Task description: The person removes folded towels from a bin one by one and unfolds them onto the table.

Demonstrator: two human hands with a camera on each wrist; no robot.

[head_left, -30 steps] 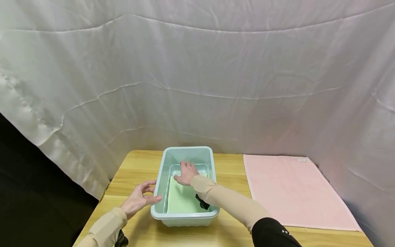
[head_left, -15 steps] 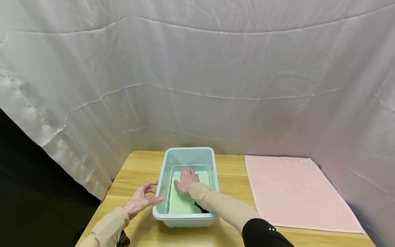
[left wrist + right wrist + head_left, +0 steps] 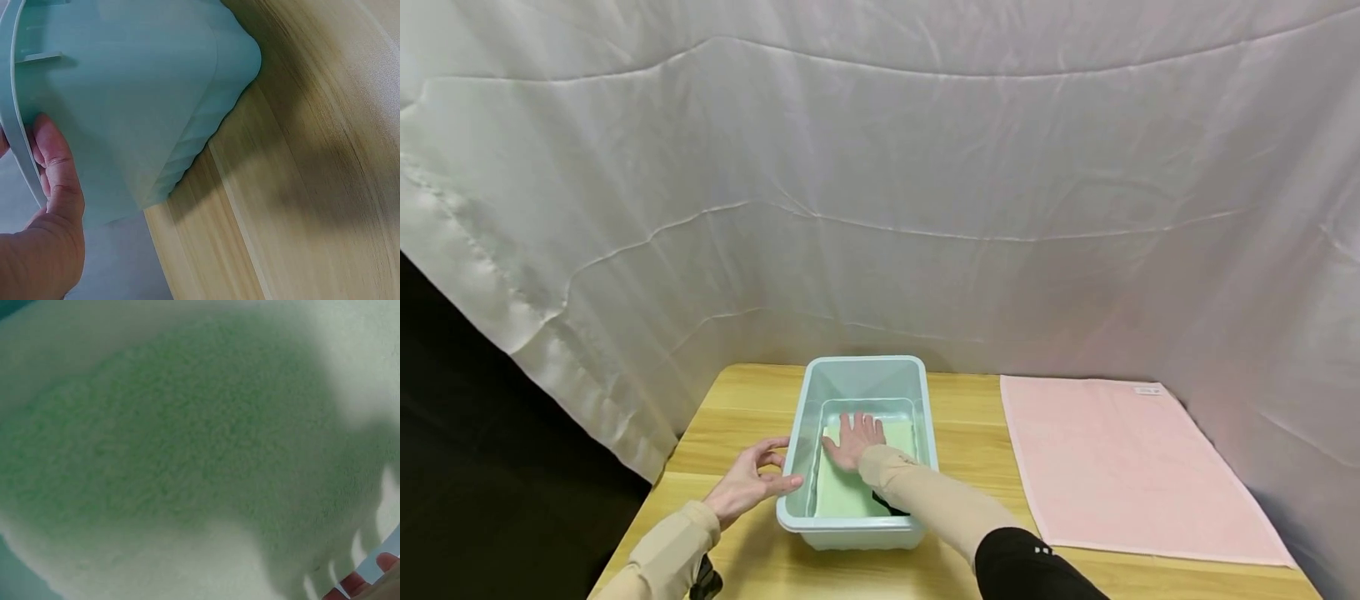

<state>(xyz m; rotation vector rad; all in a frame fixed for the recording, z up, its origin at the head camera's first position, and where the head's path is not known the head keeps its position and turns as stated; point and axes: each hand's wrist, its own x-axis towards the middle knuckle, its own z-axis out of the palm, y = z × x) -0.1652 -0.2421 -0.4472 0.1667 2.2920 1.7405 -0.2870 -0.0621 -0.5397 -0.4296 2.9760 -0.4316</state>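
My left hand (image 3: 748, 484) pinches a pale-blue bin (image 3: 930, 433) by its rim. Inside, my right hand (image 3: 854, 442), fingers spread, holding nothing, is over a light-green cloth (image 3: 844, 497). Right of both hands lies a pink towel (image 3: 1142, 471).

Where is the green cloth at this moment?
In the head view, the green cloth lies in the bottom of the blue-green bin, with the right hand over it, left of the pink towel.

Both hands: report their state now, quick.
Left hand: holding the light-blue bin at its rim.
Right hand: open over the green cloth in the bin, holding nothing.
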